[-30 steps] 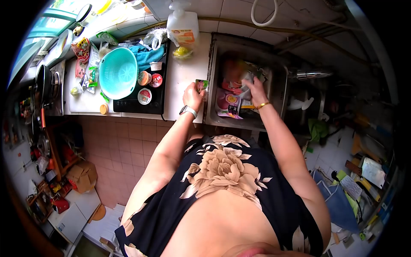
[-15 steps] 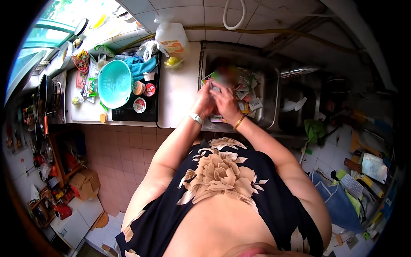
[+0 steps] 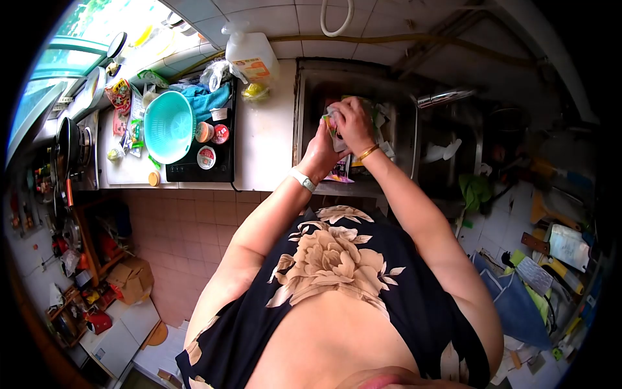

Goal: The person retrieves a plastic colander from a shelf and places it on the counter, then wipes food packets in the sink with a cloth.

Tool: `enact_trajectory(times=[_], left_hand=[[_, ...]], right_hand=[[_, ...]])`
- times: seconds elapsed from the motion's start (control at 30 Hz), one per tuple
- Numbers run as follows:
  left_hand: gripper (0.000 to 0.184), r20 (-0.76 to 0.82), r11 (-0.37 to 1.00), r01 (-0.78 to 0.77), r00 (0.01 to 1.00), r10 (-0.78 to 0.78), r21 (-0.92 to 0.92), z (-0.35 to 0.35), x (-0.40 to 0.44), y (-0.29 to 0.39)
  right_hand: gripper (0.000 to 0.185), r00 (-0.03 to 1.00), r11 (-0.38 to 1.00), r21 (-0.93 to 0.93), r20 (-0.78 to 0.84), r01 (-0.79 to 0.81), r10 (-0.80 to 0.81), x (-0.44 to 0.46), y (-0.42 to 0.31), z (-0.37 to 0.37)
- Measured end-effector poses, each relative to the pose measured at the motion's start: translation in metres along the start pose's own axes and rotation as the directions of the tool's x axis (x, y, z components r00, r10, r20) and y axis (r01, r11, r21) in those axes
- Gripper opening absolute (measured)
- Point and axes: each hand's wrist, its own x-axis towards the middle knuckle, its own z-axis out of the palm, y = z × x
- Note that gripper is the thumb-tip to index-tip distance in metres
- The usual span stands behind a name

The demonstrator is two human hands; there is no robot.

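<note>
Over the left basin of a steel sink [image 3: 408, 162], both hands grip one small printed packet [image 3: 334, 123], pale with coloured patches. My left hand [image 3: 317, 155], below a white wrist watch, closes on its left side. My right hand [image 3: 356, 126], with a gold bangle at the wrist, lies over its right side with fingers bent around it. The hands hide much of the packet. Several other packets lie in the basin beneath, among them a purple-pink packet [image 3: 340, 171] near the front edge; most are partly covered by my hands.
A chrome faucet [image 3: 447, 97] reaches over the sink divider. Left of the sink stand a big plastic jug [image 3: 253, 55] and a bagged yellow item [image 3: 254, 92]. Farther left, a turquoise colander [image 3: 170, 126] and small cups [image 3: 207, 157] sit on and by a black cooktop [image 3: 223, 146].
Both hands have come together on a packet, which shows more clearly between them. My right hand has moved up and over it. The view has shifted slightly.
</note>
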Motion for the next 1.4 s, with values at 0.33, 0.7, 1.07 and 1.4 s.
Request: enact_trajectory(times=[0.33, 0.7, 1.07, 1.4], left_hand=[[0.038, -0.033, 0.846, 0.147, 0.981, -0.191, -0.512, 0.035, -0.028, 0.066], [0.024, 0.179, 0.717, 0.282, 0.959, -0.218, -0.637, 0.014, -0.013, 0.054], [0.032, 0.016, 0.717, 0.304, 0.925, -0.379, -0.627, 0.037, -0.036, 0.102], [0.029, -0.351, 0.975, -0.091, 0.923, 0.16, 0.204, -0.004, -0.01, 0.038]], right_hand=[[0.022, 0.995, 1.0, 0.023, 0.097, -0.013, 0.01, -0.013, -0.01, -0.003], [0.03, 0.756, 0.257, 0.746, 0.463, -0.614, 0.463, -0.023, -0.006, -0.001], [0.022, 0.859, 0.61, 0.64, 0.165, -0.468, 0.486, -0.011, 0.01, 0.013], [0.019, 0.973, 0.845, 0.485, 0.063, -0.225, 0.223, -0.023, -0.027, 0.004]])
